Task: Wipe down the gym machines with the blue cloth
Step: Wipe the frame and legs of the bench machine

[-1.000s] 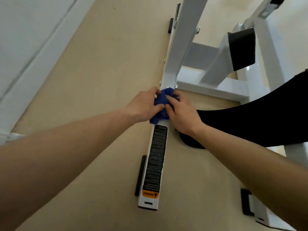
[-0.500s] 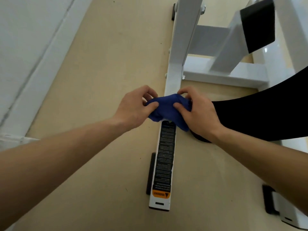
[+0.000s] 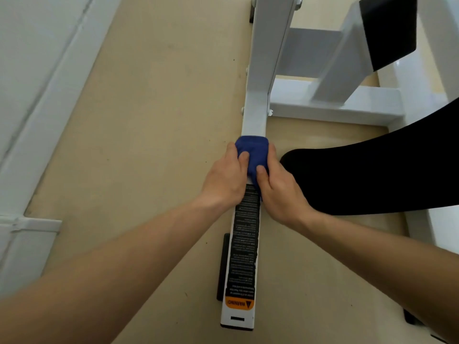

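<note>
A blue cloth (image 3: pixel 253 151) is wrapped over the white floor bar (image 3: pixel 255 120) of a gym machine, just above a black warning label (image 3: pixel 244 244). My left hand (image 3: pixel 227 177) grips the cloth's left side with its thumb on top. From the right side of the bar, my right hand (image 3: pixel 278 192) grips the cloth, thumb pressing its lower part. Both hands squeeze the cloth around the bar from opposite sides.
A black padded seat (image 3: pixel 372 175) juts in from the right, close to my right hand. White frame beams (image 3: pixel 335 105) and a black pad (image 3: pixel 390 28) stand behind. Beige floor (image 3: pixel 149 120) lies to the left, bounded by a white wall skirting (image 3: pixel 37 115).
The cloth, bunched and lifted between my fingers before, now lies wrapped over the bar, with both hands closed round it from the sides.
</note>
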Motion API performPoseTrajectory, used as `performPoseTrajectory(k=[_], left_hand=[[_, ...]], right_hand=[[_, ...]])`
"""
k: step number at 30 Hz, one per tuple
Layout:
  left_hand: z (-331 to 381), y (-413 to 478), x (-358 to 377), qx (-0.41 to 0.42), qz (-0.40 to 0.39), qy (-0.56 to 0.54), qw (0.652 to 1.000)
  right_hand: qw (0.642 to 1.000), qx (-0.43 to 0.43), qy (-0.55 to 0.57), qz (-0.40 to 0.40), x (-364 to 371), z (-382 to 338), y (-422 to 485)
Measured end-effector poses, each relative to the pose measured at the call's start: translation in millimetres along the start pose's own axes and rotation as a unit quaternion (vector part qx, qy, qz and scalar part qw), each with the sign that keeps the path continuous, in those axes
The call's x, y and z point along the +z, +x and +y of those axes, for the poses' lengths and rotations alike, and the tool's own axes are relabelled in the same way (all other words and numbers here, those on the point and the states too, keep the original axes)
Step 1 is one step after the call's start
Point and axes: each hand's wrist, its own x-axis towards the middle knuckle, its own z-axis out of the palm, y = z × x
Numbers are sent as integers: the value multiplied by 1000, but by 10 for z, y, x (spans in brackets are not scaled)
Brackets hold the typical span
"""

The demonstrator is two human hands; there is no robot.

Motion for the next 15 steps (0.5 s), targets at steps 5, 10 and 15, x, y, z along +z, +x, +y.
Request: performPoseTrajectory(k=[5,10,15], left_hand=[[216,750,-72,-23,-10,49,998],[175,816,-136,2,-23,38,999],[-51,108,-173,51,-64,75,994]], right_hand=[[999,32,22,33,-141,-29,673],[998,33,54,23,-161,-32,766],[999,-7,43,-22,-7,91,128]])
